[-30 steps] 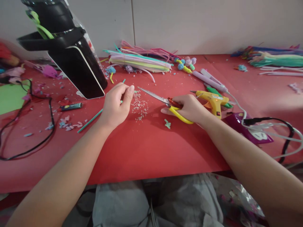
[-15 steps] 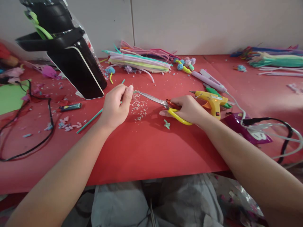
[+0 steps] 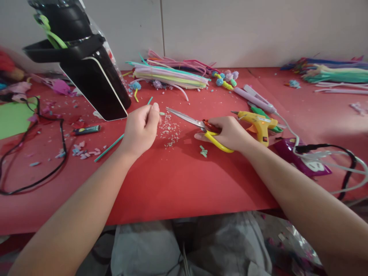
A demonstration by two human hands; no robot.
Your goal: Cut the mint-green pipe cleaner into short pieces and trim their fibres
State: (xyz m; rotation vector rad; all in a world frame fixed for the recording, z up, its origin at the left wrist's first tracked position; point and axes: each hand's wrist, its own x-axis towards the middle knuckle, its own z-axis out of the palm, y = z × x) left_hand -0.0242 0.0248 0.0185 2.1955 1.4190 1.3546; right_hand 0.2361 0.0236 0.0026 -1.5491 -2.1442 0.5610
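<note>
My left hand (image 3: 142,128) is closed in a pinch, thumb on top. A short pale green piece (image 3: 162,113), which looks like pipe cleaner, pokes out from its fingertips. My right hand (image 3: 228,134) grips yellow-and-red-handled scissors (image 3: 186,118) with fingers in the handles. The blades point left, their tip just short of the green piece. Pale fuzzy clippings (image 3: 170,134) are scattered on the red table below the blades. Several small green cut pieces (image 3: 204,152) lie nearer me. A teal pipe cleaner (image 3: 110,147) runs behind my left hand, partly hidden.
A bundle of pastel pipe cleaners (image 3: 171,74) lies by the wall, another bundle (image 3: 336,73) far right. A yellow glue gun (image 3: 260,122), lilac hot tool (image 3: 253,97) and cables stand at right. Left are a black bottle with phone (image 3: 93,88), a black cord (image 3: 63,142) and scraps.
The scissor tip has come slightly away from the pinched piece, leaving a small gap. Both hands have otherwise barely moved, and the whole view has shifted slightly.
</note>
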